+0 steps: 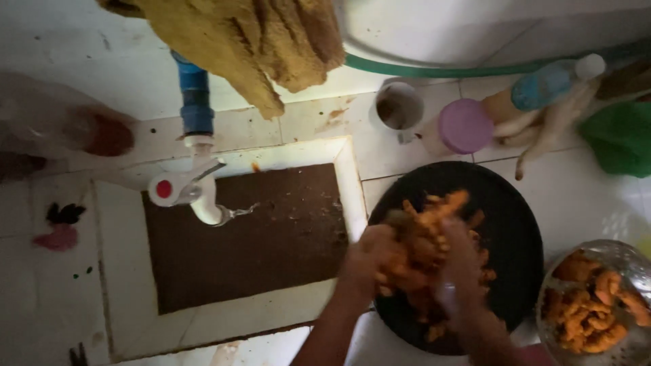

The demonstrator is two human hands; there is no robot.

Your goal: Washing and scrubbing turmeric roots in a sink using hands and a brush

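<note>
While both hands cup orange root pieces over the black pan, left hand and right hand clutching a heap, loose pieces could slip onto the counter or into the sink.

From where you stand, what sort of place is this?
Probably a home kitchen's washing corner. A tap hangs over a tiled sink, and both hands, left hand and right hand, hold orange food pieces above a dark pan, beside a steel bowl of more.
</note>
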